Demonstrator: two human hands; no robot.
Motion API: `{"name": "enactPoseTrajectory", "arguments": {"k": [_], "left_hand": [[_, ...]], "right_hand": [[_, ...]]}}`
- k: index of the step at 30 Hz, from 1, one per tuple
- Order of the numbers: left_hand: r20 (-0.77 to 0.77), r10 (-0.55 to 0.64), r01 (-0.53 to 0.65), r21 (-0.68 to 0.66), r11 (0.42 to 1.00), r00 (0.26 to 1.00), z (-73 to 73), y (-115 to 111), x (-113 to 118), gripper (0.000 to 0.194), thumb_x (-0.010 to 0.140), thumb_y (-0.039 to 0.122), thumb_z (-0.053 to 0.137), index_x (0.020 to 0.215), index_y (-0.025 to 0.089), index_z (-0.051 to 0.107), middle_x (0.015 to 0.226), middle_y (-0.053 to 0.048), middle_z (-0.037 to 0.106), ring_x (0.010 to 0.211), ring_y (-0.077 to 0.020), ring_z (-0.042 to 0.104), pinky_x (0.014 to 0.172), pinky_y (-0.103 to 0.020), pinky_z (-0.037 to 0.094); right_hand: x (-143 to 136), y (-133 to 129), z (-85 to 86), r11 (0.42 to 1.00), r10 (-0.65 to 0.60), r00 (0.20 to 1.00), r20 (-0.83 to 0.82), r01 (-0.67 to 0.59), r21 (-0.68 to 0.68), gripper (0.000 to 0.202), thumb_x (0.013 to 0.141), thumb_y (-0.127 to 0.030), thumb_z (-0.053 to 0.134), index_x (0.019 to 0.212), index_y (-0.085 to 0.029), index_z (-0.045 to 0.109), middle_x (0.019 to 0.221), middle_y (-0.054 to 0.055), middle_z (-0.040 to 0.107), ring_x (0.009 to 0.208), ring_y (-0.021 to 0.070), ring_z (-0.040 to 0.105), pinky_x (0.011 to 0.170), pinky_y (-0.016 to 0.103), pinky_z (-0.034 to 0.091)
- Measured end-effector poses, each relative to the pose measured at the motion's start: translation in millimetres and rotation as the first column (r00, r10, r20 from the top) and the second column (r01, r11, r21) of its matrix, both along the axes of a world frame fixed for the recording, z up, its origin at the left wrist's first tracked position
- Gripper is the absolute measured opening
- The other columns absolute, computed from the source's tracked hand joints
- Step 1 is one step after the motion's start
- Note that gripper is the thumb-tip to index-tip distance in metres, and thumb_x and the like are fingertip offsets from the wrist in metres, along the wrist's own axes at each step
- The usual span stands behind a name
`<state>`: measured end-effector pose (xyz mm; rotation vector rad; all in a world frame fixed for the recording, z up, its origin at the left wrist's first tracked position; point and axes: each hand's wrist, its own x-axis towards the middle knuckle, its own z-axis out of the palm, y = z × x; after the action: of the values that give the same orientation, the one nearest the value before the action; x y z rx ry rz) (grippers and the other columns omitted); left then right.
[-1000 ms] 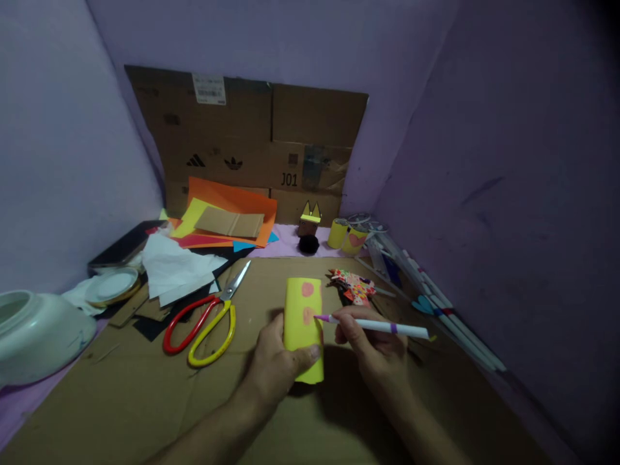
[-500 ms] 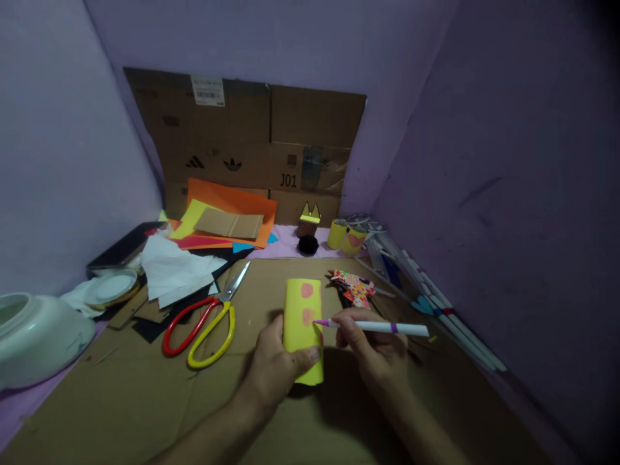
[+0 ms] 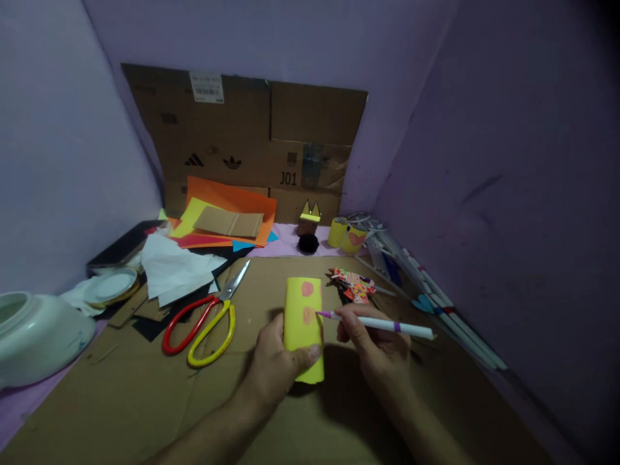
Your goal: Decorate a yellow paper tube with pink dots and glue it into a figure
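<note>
Left hand wrapped around lower part of yellow paper roll, thumb pressed on front; roll lay on cardboard sheet, centre of workspace. Right hand pinched closed on white marker, purple tip touching lower of two pink spots on roll. Red-and-yellow scissors lay just left of roll, blades partly apart. Patterned paper scrap near, behind marker. Loose pens along right wall. White bowl far left. Coloured paper stack behind.
</note>
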<state>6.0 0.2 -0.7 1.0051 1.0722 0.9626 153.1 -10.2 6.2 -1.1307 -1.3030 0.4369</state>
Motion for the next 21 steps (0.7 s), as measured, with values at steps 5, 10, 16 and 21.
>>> {"name": "enactPoseTrajectory", "arguments": {"k": [5, 10, 16, 21], "left_hand": [[-0.014, -0.002, 0.002, -0.006, 1.000, 1.000, -1.9, 0.4, -0.1, 0.038, 0.054, 0.024, 0.075, 0.088, 0.013, 0.062, 0.069, -0.001, 0.062, 0.060, -0.0135, 0.053, 0.054, -0.023, 0.042], [0.001, 0.000, 0.000, -0.017, 1.000, 1.000, -0.4, 0.2, 0.2, 0.040, 0.053, 0.023, 0.075, 0.089, 0.013, 0.062, 0.072, -0.002, 0.063, 0.061, -0.0139, 0.054, 0.054, -0.023, 0.043], [-0.037, -0.022, 0.021, -0.023, 1.000, 0.999, -4.0, 3.5, -1.2, 0.040, 0.051, 0.024, 0.075, 0.088, 0.012, 0.062, 0.069, -0.002, 0.063, 0.060, -0.0144, 0.054, 0.053, -0.023, 0.043], [-0.035, -0.016, 0.015, -0.021, 1.000, 0.999, -1.9, 1.9, -1.1, 0.042, 0.052, 0.022, 0.074, 0.090, 0.011, 0.060, 0.071, -0.002, 0.062, 0.061, -0.0133, 0.052, 0.054, -0.022, 0.043]], "right_hand": [[1.6, 0.4, -4.0, 0.999, 0.035, 0.998, 0.054, -0.035, -0.013, 0.017, 0.082, -0.024, 0.059, 0.070, -0.017, 0.068, 0.048, -0.002, 0.060, 0.043, 0.0118, 0.056, 0.044, 0.021, 0.045], [4.3, 0.9, -7.0, 0.999, 0.032, 0.999, 0.037, -0.032, -0.010, 0.015, 0.082, -0.023, 0.059, 0.072, -0.017, 0.068, 0.048, -0.002, 0.060, 0.043, 0.0111, 0.057, 0.044, 0.021, 0.046], [0.9, -0.2, -2.5, 1.000, 0.021, 1.000, 0.005, -0.021, 0.005, 0.015, 0.080, -0.023, 0.060, 0.069, -0.017, 0.068, 0.047, -0.003, 0.059, 0.042, 0.0105, 0.056, 0.042, 0.019, 0.045], [-0.1, 0.0, -2.6, 1.000, 0.026, 1.000, -0.013, -0.026, -0.012, 0.015, 0.080, -0.023, 0.060, 0.070, -0.017, 0.068, 0.048, -0.002, 0.060, 0.043, 0.0111, 0.056, 0.042, 0.020, 0.045]]}}
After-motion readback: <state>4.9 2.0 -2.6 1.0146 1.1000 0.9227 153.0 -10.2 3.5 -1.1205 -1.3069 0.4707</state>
